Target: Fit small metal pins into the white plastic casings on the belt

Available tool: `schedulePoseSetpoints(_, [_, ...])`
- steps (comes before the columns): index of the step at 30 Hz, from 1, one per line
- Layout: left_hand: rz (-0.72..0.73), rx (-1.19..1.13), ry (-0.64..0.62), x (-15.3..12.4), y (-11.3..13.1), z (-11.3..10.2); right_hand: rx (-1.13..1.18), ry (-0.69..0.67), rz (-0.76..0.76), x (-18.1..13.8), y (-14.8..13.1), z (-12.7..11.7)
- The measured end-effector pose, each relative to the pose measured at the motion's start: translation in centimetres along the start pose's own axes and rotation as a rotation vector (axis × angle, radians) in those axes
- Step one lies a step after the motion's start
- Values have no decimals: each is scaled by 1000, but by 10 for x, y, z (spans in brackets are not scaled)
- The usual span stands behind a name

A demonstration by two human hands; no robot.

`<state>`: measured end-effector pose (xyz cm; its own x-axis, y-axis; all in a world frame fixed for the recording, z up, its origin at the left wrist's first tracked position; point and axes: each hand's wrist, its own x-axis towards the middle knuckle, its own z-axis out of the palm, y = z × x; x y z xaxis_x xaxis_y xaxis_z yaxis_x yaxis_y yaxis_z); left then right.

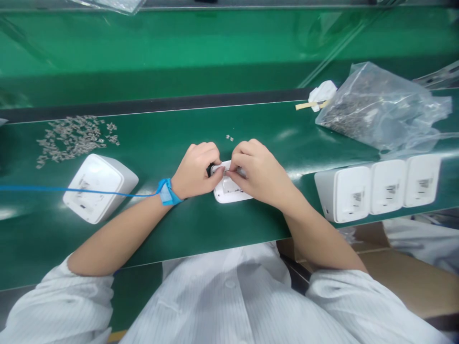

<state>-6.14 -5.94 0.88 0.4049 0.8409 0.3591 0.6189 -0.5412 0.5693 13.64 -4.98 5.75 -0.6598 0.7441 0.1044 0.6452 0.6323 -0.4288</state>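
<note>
A white plastic device housing (233,193) lies on the green bench in front of me, its open battery-like recess facing up. My left hand (198,169) is closed at its left end, thumb and curled fingers gripping the rim. Over the upper part of the recess, my right hand (258,173) is pinched, thumb against forefinger. Whatever small piece sits between those fingertips is too small to make out. Just beyond the hands lie a few tiny metal pieces (229,137). A blue wrist strap (168,192) circles my left wrist, its cord running off to the left.
Left on the bench are a scattered pile of small metal clips (73,138) and a white device (100,186). To the right stand three similar white devices (353,193) in a row. Behind them lies a clear bag of metal parts (380,107), beside a yellow stick (307,105).
</note>
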Motion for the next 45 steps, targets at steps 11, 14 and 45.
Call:
schedulePoseSetpoints(11, [-77,-14,-95,2,6,-5,-11,3,-35,4,10,-5])
schedulePoseSetpoints(14, [-93,-4,-111,2,6,-5,50,42,-194,-11,16,-9])
schedulePoseSetpoints(45, [-58,273,136,-8,20,10,361,487,-148,-29,15,9])
